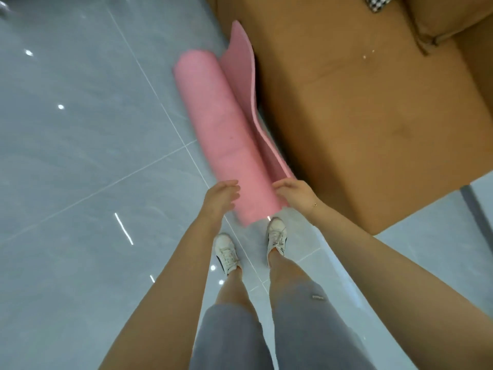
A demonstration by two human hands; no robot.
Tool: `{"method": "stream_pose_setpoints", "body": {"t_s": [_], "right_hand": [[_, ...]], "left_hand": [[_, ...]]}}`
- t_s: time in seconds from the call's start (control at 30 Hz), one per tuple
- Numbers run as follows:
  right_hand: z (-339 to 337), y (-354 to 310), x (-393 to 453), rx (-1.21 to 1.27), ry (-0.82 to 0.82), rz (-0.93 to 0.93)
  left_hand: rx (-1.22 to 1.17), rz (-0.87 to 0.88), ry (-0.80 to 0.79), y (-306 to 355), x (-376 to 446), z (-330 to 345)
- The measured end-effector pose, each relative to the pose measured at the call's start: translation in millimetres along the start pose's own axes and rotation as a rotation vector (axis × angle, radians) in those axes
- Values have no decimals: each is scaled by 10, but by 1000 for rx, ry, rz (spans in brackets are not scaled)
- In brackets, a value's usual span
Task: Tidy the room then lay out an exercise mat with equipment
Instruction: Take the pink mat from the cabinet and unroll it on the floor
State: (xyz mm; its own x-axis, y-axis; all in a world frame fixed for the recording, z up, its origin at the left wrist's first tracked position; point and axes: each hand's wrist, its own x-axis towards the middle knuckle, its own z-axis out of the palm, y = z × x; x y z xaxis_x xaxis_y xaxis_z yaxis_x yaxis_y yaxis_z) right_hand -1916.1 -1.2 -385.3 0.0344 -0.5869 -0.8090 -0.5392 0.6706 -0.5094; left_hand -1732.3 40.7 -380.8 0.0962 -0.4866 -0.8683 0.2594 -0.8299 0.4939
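Observation:
A pink exercise mat (224,134) is mostly rolled into a thick tube, with its loose end curling up against the side of a brown sofa. The roll runs from just in front of my feet away toward the top of the view. My left hand (220,194) hovers at the roll's near left side, fingers spread, blurred, and I cannot tell if it touches. My right hand (294,193) rests on the near right side, fingers curled over the mat where the loose end leaves the roll.
The brown sofa (373,108) fills the upper right, a black-and-white checked cloth (376,2) at its top edge. Glossy grey tiled floor (80,129) spreads to the left. My white sneakers (276,236) stand just behind the roll.

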Motion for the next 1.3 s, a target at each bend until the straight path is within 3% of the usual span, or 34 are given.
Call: {"method": "stream_pose_setpoints", "body": {"t_s": [0.2, 0.47, 0.8, 1.3], "right_hand": [[277, -791, -1259, 150, -8, -104], [754, -1537, -1799, 266, -83, -157], [1082, -2981, -964, 331, -36, -114], [1585, -5942, 249, 400, 11, -198]], "left_hand": [[-190, 87, -2, 374, -1368, -685], [-321, 169, 45, 789, -1867, -1332], [-246, 208, 9, 2345, -1198, -2050], [-242, 301, -20, 5156, -144, -3281]]}}
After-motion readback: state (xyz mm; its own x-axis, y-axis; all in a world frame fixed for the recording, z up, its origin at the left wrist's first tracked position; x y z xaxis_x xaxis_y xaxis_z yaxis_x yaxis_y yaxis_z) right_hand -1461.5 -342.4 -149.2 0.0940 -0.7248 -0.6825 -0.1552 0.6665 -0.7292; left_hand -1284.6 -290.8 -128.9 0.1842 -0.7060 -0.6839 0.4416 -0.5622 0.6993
